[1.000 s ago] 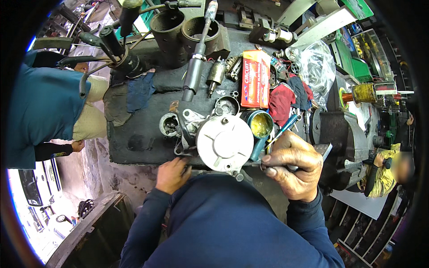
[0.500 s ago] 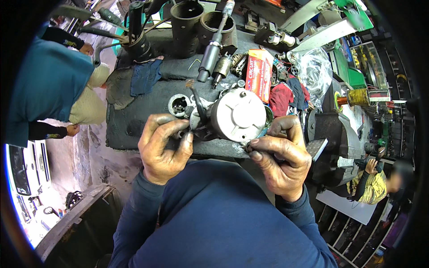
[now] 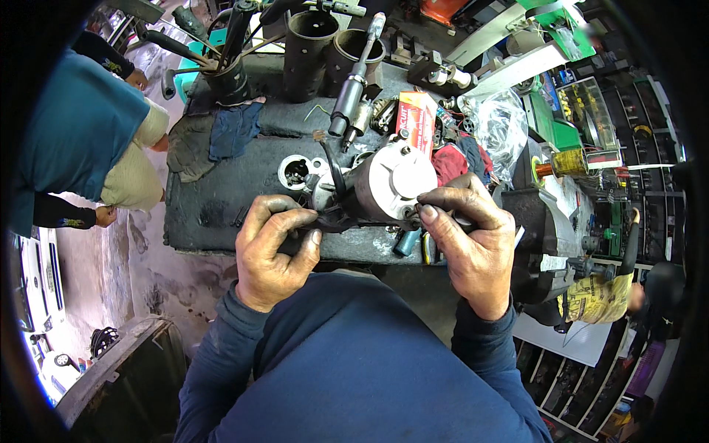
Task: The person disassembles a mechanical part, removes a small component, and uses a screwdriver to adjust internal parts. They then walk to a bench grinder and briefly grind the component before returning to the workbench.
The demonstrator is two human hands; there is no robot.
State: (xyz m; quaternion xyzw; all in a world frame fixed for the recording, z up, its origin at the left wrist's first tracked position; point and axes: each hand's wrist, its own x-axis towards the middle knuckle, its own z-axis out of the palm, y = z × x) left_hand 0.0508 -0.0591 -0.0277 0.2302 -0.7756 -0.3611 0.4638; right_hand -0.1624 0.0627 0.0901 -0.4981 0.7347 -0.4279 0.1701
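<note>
A starter motor (image 3: 362, 192) with a pale metal end cover (image 3: 401, 179) is tilted over the near part of the workbench. A dark curved cable (image 3: 332, 166) rises from its left part. My left hand (image 3: 272, 255) is closed, thumb and forefinger at the motor's dark left lower side. My right hand (image 3: 480, 251) is also closed, with thumb and forefinger pinched at the cover's lower right rim; whatever small piece they hold is mostly hidden. Just beyond the motor's left side sits a round pale metal housing (image 3: 294, 172) with dark insides.
The dark workbench (image 3: 221, 207) carries a power tool (image 3: 348, 100), a red and white box (image 3: 416, 122), rags (image 3: 235, 131), metal cylinders (image 3: 310, 63) and clear plastic (image 3: 498, 125). One person (image 3: 81, 125) stands at the left, another (image 3: 598, 295) at the far right.
The motor has tilted, its pale cover turning to face more right. My right hand has shifted slightly up along the rim. A teal object at the bench's near edge has come into view.
</note>
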